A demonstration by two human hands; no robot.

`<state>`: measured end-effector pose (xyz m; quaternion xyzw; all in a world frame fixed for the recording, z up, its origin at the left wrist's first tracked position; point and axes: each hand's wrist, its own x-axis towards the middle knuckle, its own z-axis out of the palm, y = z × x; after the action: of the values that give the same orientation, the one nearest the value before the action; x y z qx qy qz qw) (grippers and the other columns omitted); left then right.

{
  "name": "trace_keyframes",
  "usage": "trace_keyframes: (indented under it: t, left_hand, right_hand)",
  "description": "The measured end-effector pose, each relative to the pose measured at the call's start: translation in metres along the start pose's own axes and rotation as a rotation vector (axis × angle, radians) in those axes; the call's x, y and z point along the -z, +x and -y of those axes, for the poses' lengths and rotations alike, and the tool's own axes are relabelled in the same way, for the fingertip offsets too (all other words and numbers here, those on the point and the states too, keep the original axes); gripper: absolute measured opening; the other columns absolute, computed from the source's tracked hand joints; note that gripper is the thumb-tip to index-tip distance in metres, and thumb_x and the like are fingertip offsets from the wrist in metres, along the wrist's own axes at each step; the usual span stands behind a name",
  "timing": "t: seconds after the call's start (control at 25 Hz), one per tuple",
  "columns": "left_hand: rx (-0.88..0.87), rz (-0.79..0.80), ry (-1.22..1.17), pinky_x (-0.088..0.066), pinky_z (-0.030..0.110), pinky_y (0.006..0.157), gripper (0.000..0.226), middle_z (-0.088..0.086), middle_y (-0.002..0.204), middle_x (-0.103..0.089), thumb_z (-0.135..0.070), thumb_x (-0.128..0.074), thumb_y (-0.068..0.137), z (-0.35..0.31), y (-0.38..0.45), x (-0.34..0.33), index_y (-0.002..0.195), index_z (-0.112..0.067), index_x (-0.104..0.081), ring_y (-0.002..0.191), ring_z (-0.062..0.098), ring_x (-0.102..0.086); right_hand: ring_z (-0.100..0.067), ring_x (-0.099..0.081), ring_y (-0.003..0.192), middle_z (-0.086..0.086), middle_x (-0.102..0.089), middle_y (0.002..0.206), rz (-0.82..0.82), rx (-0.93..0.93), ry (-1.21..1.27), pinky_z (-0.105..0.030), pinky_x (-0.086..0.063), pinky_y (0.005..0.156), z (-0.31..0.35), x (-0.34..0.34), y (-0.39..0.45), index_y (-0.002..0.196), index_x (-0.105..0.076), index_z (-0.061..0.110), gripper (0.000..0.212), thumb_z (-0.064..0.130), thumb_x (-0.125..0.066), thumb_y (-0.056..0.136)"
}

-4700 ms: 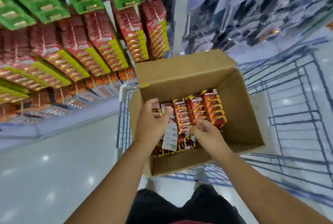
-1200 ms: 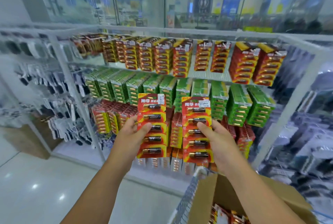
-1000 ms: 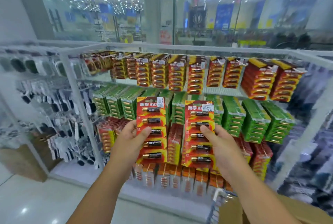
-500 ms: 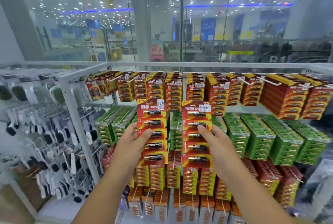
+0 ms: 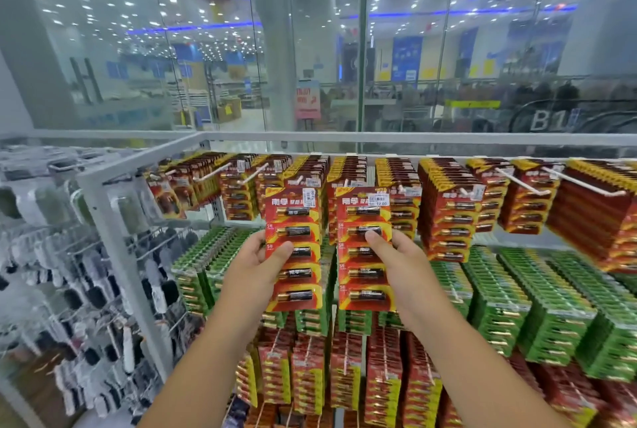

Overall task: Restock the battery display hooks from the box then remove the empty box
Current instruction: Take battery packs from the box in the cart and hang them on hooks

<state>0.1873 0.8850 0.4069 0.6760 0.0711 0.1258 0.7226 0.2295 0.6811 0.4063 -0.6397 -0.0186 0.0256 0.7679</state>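
The display rack (image 5: 113,207) in front of me is packed. The top row of hooks (image 5: 524,183) carries red-and-yellow battery cards (image 5: 448,217), the row under it has green battery cards (image 5: 499,296), and below that come more red and yellow ones (image 5: 344,372). On the left side panel hang some dark, blurry items (image 5: 86,293) (can't tell what they are).

I've got one battery card in each hand, both upright and side by side, raised just in front of the top row. My left hand (image 5: 253,265) grips the left card (image 5: 294,248) along its left edge, thumb on the front. My right hand (image 5: 401,264) holds the right card (image 5: 365,248) the same way from its right edge. Each card is red with yellow curves, five dark batteries stacked in blisters, and a white price sticker at the top right corner.
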Motion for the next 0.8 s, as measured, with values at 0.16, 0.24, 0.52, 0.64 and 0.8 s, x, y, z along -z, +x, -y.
trace_keyframes:
  t: [0.16, 0.24, 0.52, 0.64, 0.8]
  left_hand:
    - [0.002, 0.052, -0.009, -0.064, 0.04, 0.076, 0.03, -0.005, 0.111, -0.08, -0.028, -0.064, 0.103, 0.008, 0.05, 0.003, 0.133, -0.026, -0.06, 0.097, 0.017, -0.079]
    - [0.009, 0.075, -0.018, -0.064, 0.042, 0.08, 0.029, -0.007, 0.111, -0.08, -0.029, -0.064, 0.103, 0.014, 0.07, 0.008, 0.132, -0.029, -0.061, 0.096, 0.015, -0.078]
    - [0.027, 0.144, -0.034, -0.063, 0.046, 0.082, 0.021, -0.006, 0.106, -0.081, -0.027, -0.064, 0.103, 0.029, 0.112, 0.01, 0.124, -0.03, -0.063, 0.095, 0.018, -0.079]
    - [0.02, 0.153, -0.04, -0.064, 0.041, 0.075, 0.024, -0.007, 0.106, -0.081, -0.027, -0.064, 0.102, 0.036, 0.124, 0.008, 0.126, -0.029, -0.062, 0.093, 0.016, -0.079]
    - [0.023, 0.173, -0.046, -0.06, 0.021, 0.058, 0.021, -0.021, 0.09, -0.079, -0.023, -0.063, 0.102, 0.043, 0.136, 0.007, 0.122, -0.029, -0.061, 0.08, 0.001, -0.077]
  right_hand:
    - [-0.004, -0.076, 0.075, 0.016, -0.08, 0.09, -0.044, 0.007, 0.0, -0.025, -0.058, 0.056, -0.007, -0.016, 0.039, 0.111, -0.067, 0.034, 0.011, 0.038, -0.061, 0.104]
    - [-0.005, -0.076, 0.074, 0.015, -0.079, 0.09, -0.076, 0.005, -0.004, -0.025, -0.057, 0.058, -0.012, -0.023, 0.052, 0.108, -0.067, 0.037, 0.008, 0.039, -0.061, 0.104]
    - [-0.01, -0.076, 0.097, 0.014, -0.079, 0.108, -0.151, 0.05, -0.032, -0.041, -0.062, 0.085, -0.028, -0.037, 0.072, 0.118, -0.07, 0.037, 0.02, 0.044, -0.062, 0.101]
    - [-0.01, -0.074, 0.103, 0.017, -0.077, 0.112, -0.172, 0.044, -0.032, -0.045, -0.058, 0.097, -0.034, -0.04, 0.073, 0.121, -0.068, 0.037, 0.025, 0.047, -0.062, 0.099]
    - [-0.011, -0.072, 0.11, 0.015, -0.074, 0.121, -0.161, 0.06, -0.076, -0.046, -0.057, 0.1, -0.04, -0.043, 0.073, 0.124, -0.066, 0.038, 0.032, 0.052, -0.063, 0.096]
